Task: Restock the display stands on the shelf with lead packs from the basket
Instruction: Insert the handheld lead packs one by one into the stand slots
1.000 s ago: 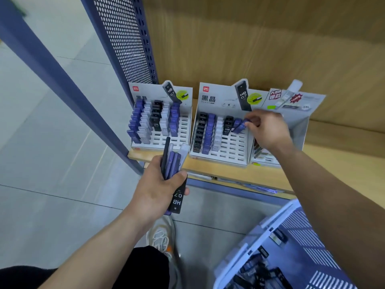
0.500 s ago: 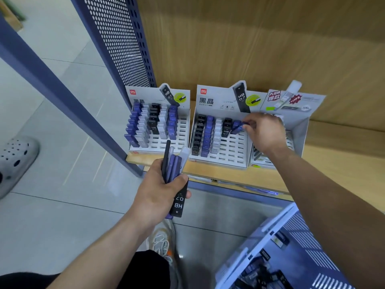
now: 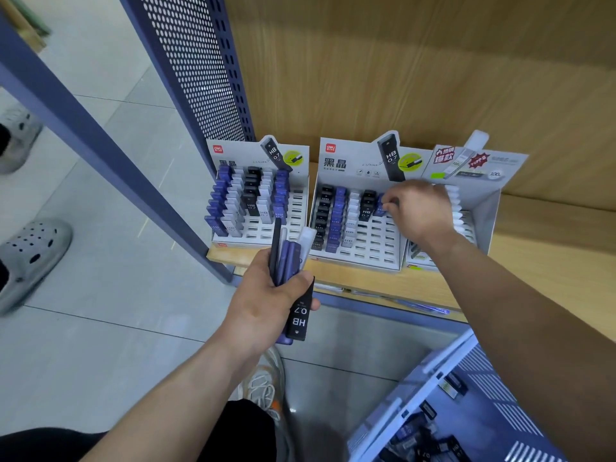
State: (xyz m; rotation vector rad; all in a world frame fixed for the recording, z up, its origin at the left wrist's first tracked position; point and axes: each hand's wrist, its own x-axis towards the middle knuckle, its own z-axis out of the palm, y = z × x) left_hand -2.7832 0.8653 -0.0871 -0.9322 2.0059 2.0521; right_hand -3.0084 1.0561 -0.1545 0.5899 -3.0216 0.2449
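The purple pack [image 3: 380,208] pinched in the right hand [image 3: 420,211] has gone from tilted to nearly upright, sinking into the middle stand [image 3: 376,248]. That slot looks about filled. The left hand [image 3: 263,305] still grips a bundle of packs [image 3: 286,258]; more lie in the basket [image 3: 416,391].

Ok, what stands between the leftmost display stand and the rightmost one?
The middle display stand, where the right hand pinches a purple pack, in the head view.

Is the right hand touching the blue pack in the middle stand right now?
Touching. The head view shows the right hand with fingertips pinching the blue pack in the middle stand.
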